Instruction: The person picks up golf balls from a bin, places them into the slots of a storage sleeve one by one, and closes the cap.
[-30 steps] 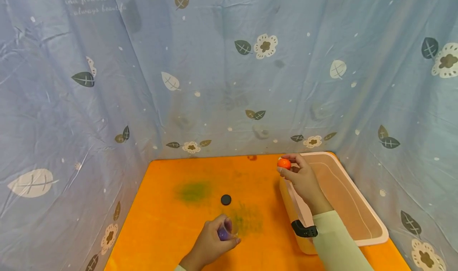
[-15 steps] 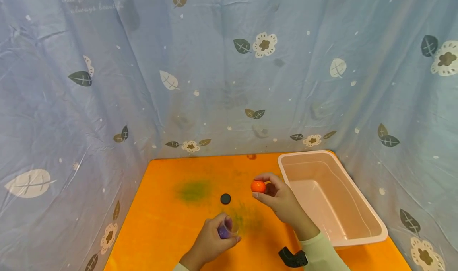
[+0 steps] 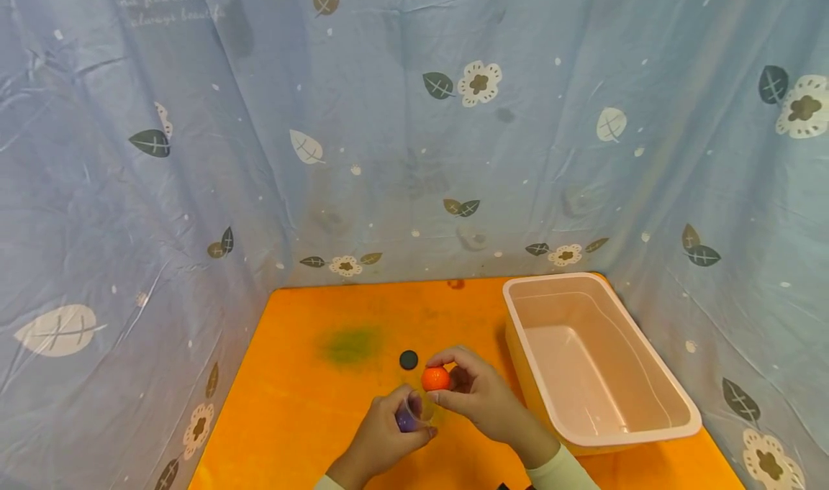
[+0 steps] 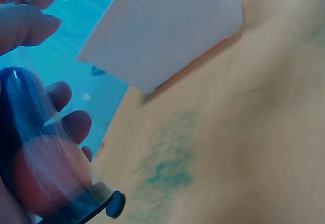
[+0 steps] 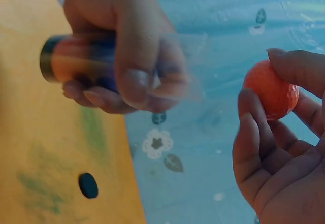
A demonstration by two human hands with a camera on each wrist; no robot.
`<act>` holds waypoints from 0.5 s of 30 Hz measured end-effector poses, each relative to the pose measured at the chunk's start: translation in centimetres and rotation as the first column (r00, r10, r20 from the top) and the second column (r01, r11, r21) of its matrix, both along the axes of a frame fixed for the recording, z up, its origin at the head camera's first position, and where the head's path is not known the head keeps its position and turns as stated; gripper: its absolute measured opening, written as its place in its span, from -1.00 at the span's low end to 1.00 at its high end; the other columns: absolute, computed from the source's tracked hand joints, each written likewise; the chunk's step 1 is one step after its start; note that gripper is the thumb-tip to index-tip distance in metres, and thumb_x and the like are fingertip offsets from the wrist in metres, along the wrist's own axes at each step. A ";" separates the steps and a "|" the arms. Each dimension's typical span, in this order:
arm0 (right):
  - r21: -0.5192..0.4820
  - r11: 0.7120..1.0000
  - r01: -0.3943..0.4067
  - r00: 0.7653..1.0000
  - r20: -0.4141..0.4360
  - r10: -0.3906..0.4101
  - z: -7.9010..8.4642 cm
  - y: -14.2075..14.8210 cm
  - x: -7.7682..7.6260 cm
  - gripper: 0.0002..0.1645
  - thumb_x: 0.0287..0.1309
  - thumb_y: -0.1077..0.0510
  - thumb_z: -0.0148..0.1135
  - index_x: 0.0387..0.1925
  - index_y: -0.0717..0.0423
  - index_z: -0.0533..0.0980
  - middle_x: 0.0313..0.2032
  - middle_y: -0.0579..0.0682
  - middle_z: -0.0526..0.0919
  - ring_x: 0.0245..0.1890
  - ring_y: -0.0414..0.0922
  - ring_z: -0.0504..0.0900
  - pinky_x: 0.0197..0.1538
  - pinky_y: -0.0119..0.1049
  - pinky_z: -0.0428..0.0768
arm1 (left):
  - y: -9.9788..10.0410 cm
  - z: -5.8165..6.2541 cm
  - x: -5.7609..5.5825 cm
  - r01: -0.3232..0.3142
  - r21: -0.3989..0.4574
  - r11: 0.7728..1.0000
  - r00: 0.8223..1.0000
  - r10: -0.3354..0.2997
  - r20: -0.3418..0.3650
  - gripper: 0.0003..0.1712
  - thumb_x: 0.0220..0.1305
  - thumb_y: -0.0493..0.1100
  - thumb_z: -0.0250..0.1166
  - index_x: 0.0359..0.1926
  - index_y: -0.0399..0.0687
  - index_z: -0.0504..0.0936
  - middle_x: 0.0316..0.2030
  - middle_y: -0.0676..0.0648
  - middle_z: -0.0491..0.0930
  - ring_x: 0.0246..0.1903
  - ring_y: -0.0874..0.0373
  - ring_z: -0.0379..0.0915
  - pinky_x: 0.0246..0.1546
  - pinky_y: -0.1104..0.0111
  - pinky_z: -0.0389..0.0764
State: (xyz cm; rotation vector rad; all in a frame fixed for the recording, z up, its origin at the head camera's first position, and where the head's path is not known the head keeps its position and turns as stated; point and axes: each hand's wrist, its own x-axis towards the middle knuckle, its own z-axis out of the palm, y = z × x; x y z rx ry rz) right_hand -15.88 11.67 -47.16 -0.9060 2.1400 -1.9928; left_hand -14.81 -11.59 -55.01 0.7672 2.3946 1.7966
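My left hand [image 3: 378, 436] grips a clear plastic tube [image 5: 195, 64] with a black closed end [image 5: 47, 59]. Inside the tube, an orange ball [image 4: 51, 176] sits at the black end with a purple-blue ball [image 3: 406, 419] above it. The tube's open mouth faces up in the head view, toward my right hand [image 3: 482, 400]. Between thumb and fingertips, that right hand pinches a dimpled orange golf ball [image 5: 271, 89], held just beside the mouth and apart from it. A round black cap [image 3: 409, 360] lies on the table beyond both hands.
A pale pink plastic basin [image 3: 527, 350] stands at the right of the orange table [image 3: 291, 404]. Green stains [image 3: 352, 346] mark the tabletop. Blue patterned curtains [image 3: 388, 152] enclose the back and both sides.
My right hand has carried the orange golf ball from over the basin's far left rim leftward and nearer, to beside the tube's mouth. The left hand and tube have barely moved.
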 end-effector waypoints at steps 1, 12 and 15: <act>0.004 1.000 -0.008 1.000 -0.002 0.008 -0.1 -0.1 0.2 -0.61 0.40 0.34 0.45 0.18 0.14 0.59 -0.01 0.23 0.57 -0.34 -0.12 0.58 -0.24 -0.33 0.66 | 0.0 0.0 0.0 0.000 0.000 1.000 1.000 0.000 0.000 -0.69 0.27 -0.16 0.61 -0.15 -0.03 0.61 -0.45 0.16 0.64 -0.54 0.32 0.57 -0.52 0.38 0.64; 0.067 0.997 -0.039 0.999 -0.018 0.040 -1.1 -0.8 1.1 -0.63 0.39 0.25 0.51 0.16 0.09 0.63 -0.03 0.09 0.65 -0.31 -0.14 0.59 -0.19 -0.30 0.66 | 0.2 0.0 0.1 0.022 0.020 1.000 1.000 -0.022 -0.022 -0.64 0.29 -0.24 0.60 0.02 0.11 0.68 -0.25 0.12 0.77 -0.44 0.29 0.59 -0.38 0.37 0.66; 0.079 0.996 -0.036 0.999 -0.011 0.036 -1.2 -0.8 1.2 -0.63 0.38 0.24 0.52 0.16 0.08 0.63 -0.04 0.08 0.65 -0.31 -0.15 0.58 -0.21 -0.31 0.64 | 0.3 -0.1 0.1 0.022 0.028 0.999 0.999 -0.021 -0.029 -0.64 0.29 -0.24 0.60 0.03 0.12 0.69 -0.22 0.12 0.78 -0.43 0.28 0.60 -0.37 0.37 0.66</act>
